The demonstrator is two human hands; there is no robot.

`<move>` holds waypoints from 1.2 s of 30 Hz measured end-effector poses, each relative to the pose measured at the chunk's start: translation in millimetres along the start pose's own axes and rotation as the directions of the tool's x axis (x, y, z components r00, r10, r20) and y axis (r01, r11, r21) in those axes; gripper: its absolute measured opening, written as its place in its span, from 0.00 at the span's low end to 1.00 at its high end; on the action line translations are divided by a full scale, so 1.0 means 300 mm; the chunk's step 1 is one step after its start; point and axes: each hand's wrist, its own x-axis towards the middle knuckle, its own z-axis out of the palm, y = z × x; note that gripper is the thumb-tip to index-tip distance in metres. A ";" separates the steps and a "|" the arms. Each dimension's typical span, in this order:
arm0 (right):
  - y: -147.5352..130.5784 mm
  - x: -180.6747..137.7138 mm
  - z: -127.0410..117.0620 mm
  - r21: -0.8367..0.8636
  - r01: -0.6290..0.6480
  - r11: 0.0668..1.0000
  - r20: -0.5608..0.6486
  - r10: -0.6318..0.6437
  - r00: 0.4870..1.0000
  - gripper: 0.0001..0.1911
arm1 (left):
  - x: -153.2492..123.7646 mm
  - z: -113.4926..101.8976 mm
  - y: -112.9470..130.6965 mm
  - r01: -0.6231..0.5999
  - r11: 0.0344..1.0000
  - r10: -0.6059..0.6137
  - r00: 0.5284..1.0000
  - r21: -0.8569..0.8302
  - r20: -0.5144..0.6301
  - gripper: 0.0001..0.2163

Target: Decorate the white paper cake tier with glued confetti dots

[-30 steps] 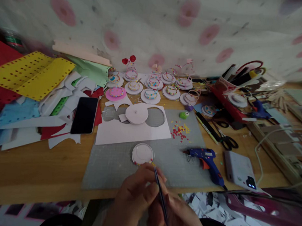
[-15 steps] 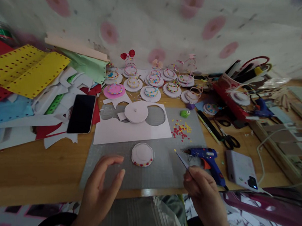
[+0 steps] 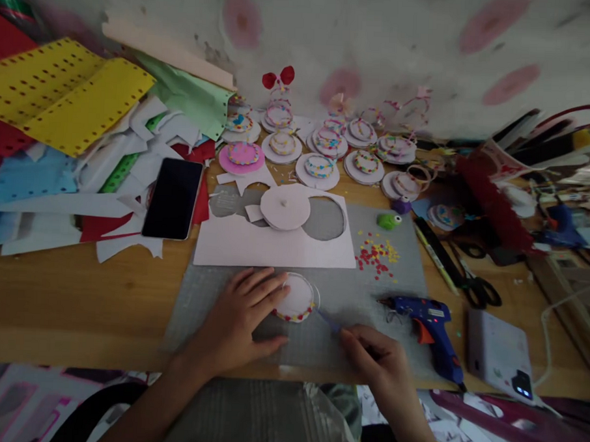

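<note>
A small white round foam piece [image 3: 296,297] with coloured dots along its rim lies on the grey mat [image 3: 213,308]. My left hand [image 3: 239,319] lies flat on the mat with fingers spread, its fingertips touching the round piece's left edge. My right hand [image 3: 377,361] is closed in a pinch on thin tweezers [image 3: 328,320], whose tip points at the round piece's right rim.
A blue glue gun [image 3: 430,324] lies right of my right hand. A heap of coloured paper dots [image 3: 376,254], a white sheet with round cut-outs [image 3: 274,239], a phone [image 3: 173,198], scissors [image 3: 473,284] and several finished decorated rounds [image 3: 321,163] lie beyond.
My left hand has come down flat onto the mat and against the round piece. My right hand has swung the tweezers left, from near the glue gun to the piece's rim.
</note>
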 end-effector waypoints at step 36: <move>-0.002 0.014 -0.021 -0.037 -0.119 0.992 -0.011 0.119 0.993 0.22 | 0.011 -0.004 -0.003 0.026 0.998 -0.027 1.000 -0.058 -0.002 0.28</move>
